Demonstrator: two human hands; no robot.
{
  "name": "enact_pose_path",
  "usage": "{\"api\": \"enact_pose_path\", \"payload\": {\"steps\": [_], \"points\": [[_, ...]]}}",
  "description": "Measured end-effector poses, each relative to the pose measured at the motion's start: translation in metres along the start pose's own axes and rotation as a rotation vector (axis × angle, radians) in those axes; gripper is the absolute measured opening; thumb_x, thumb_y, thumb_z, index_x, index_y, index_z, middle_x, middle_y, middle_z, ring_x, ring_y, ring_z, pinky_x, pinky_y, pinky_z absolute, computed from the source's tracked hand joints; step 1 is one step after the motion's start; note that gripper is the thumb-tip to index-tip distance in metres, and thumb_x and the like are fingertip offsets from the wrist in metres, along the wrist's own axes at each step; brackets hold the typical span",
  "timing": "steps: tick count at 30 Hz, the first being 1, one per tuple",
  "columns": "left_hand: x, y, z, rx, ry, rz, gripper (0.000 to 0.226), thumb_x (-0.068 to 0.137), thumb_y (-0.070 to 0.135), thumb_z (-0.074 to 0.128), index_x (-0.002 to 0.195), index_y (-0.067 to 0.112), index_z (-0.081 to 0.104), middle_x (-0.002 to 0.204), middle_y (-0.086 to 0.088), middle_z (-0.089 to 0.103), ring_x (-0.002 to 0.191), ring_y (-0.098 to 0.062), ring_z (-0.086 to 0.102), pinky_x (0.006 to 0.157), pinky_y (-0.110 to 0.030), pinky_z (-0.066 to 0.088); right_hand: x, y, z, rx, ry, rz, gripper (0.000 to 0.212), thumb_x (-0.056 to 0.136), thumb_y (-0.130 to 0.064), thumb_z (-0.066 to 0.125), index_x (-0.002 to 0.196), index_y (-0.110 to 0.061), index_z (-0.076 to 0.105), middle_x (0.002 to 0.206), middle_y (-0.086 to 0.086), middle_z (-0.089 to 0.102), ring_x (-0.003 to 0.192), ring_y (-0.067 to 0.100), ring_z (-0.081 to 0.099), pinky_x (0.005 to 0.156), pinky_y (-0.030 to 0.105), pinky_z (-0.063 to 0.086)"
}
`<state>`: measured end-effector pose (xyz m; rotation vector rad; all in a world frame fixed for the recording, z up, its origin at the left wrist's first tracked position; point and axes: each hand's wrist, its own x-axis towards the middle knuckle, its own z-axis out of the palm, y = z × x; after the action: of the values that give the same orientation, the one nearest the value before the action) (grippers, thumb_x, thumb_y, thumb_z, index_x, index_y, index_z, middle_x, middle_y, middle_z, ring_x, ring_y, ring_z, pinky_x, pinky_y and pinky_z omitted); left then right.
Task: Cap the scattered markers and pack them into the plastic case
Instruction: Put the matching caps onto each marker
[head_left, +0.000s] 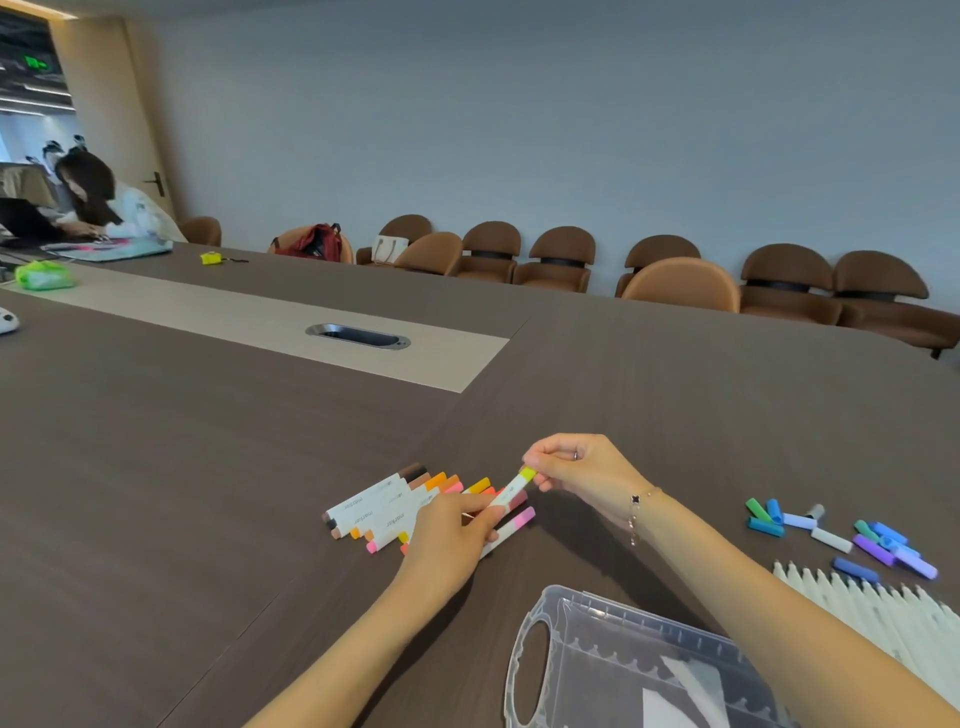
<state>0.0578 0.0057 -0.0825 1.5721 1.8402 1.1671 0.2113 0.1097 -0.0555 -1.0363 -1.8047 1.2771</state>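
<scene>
While the left hand (449, 535) curls round the white barrel of a marker (511, 488), the right hand (582, 475) pinches its yellow-green cap (528, 473) between thumb and fingertips; both grips are clamped. Beneath them some eight capped markers (379, 512) lie side by side, two reading "marker". Roughly a dozen loose caps (878, 540) and a row of uncapped markers (883, 608) sit toward the table's (208, 467) right edge. The clear case (623, 660) rests at the near edge.
</scene>
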Motion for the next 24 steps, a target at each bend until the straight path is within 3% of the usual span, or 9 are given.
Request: {"api": "enact_pose_path", "payload": {"steps": [2, 5, 8, 12, 17, 21, 24], "points": [[0.001, 0.002, -0.002, -0.018, 0.013, -0.014, 0.025, 0.095, 0.027, 0.054, 0.114, 0.020, 0.069, 0.076, 0.004, 0.066, 0.065, -0.008, 0.058, 0.065, -0.019, 0.044, 0.002, 0.000, 0.001, 0.022, 0.012, -0.003, 0.013, 0.086, -0.019, 0.067, 0.095, -0.011, 0.073, 0.075, 0.002, 0.069, 0.067, 0.010, 0.064, 0.068, 0.019, 0.054], [0.002, 0.005, -0.003, 0.078, -0.019, 0.003, 0.022, 0.092, 0.031, 0.057, 0.103, 0.022, 0.074, 0.077, 0.003, 0.071, 0.061, -0.007, 0.056, 0.058, -0.017, 0.041, 0.002, 0.004, 0.001, 0.007, -0.017, 0.022, 0.016, 0.087, -0.021, 0.065, 0.097, -0.012, 0.073, 0.084, 0.003, 0.071, 0.070, 0.010, 0.064, 0.067, 0.017, 0.053], [-0.001, 0.006, 0.002, 0.224, -0.055, 0.035, 0.022, 0.089, 0.034, 0.061, 0.099, 0.021, 0.076, 0.081, 0.004, 0.071, 0.068, -0.009, 0.061, 0.063, -0.017, 0.048, 0.000, 0.015, 0.000, -0.190, -0.021, 0.028, 0.021, 0.091, -0.029, 0.059, 0.103, -0.017, 0.071, 0.098, -0.002, 0.069, 0.085, 0.012, 0.064, 0.068, 0.015, 0.053], [-0.006, 0.002, 0.007, 0.351, -0.023, 0.096, 0.024, 0.087, 0.036, 0.061, 0.090, 0.017, 0.075, 0.077, -0.001, 0.069, 0.072, -0.012, 0.063, 0.068, -0.028, 0.053, -0.024, 0.019, -0.023, -0.309, 0.102, 0.065, 0.024, 0.096, -0.026, 0.050, 0.110, -0.014, 0.066, 0.105, -0.002, 0.064, 0.092, 0.013, 0.060, 0.074, 0.021, 0.051], [-0.006, -0.003, 0.014, 0.501, 0.024, 0.188, 0.027, 0.081, 0.038, 0.069, 0.099, 0.019, 0.071, 0.071, 0.003, 0.063, 0.068, -0.011, 0.058, 0.061, -0.025, 0.044, -0.086, 0.013, -0.075, -0.506, 0.150, 0.052, 0.025, 0.097, -0.025, 0.047, 0.108, -0.016, 0.069, 0.110, -0.004, 0.065, 0.097, 0.010, 0.057, 0.087, 0.023, 0.047], [0.000, -0.001, 0.024, 0.569, 0.059, 0.202, 0.036, 0.079, 0.041, 0.070, 0.105, 0.016, 0.066, 0.071, 0.004, 0.060, 0.067, -0.015, 0.057, 0.062, -0.029, 0.046, -0.145, 0.010, -0.128, -0.567, 0.224, 0.061, 0.023, 0.096, -0.027, 0.049, 0.101, -0.019, 0.071, 0.095, -0.014, 0.065, 0.085, -0.001, 0.058, 0.075, 0.011, 0.041], [0.002, 0.004, 0.028, 0.570, 0.057, 0.175, 0.028, 0.080, 0.035, 0.070, 0.099, 0.015, 0.069, 0.072, 0.002, 0.057, 0.069, -0.016, 0.053, 0.062, -0.030, 0.042, -0.185, 0.012, -0.168, -0.539, 0.306, 0.104, 0.021, 0.096, -0.027, 0.051, 0.095, -0.019, 0.071, 0.079, -0.014, 0.062, 0.066, 0.003, 0.052, 0.062, 0.014, 0.039]]}}
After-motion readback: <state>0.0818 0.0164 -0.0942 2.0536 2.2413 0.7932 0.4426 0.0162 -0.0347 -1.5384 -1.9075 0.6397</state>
